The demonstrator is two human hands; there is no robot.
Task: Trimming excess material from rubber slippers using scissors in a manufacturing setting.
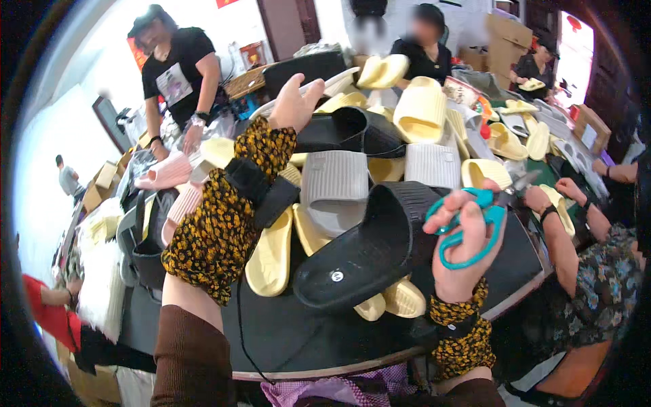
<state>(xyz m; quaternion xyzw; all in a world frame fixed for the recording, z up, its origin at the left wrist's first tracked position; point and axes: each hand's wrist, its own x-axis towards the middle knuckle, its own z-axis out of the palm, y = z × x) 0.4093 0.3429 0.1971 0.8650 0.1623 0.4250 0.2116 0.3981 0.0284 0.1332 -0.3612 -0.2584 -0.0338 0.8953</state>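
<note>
Head view, looking down at a dark round table [285,339] heaped with foam slide sandals. The right hand [464,247] is closed through the loops of a pair of teal-handled scissors [475,224], thumb and fingers threaded into the handles, blades pointing up and to the right. The same hand steadies a large black slipper [369,247] that lies tilted on the pile just left of it, sole side showing, its strap arch next to the fingers; whether the fingers actually pinch the strap cannot be told. The left hand [295,102] reaches far forward over the heap, fingers loosely extended and apart, resting on or just above a black slipper [352,129] near the top; contact is not clear. Both forearms wear patterned sleeve covers [227,217].

Around the black slipper lie pale yellow slippers [271,261], white ribbed slippers [336,180] and pink ones [163,173]. 3 or more other people work at the far and right sides.

Handling, as judged: the slipper looks light, soft and springy, not fragile, with a matte surface that should grip well. The strap arch or the sole's rim offers the surest hold; the loose pile beneath may slide.
</note>
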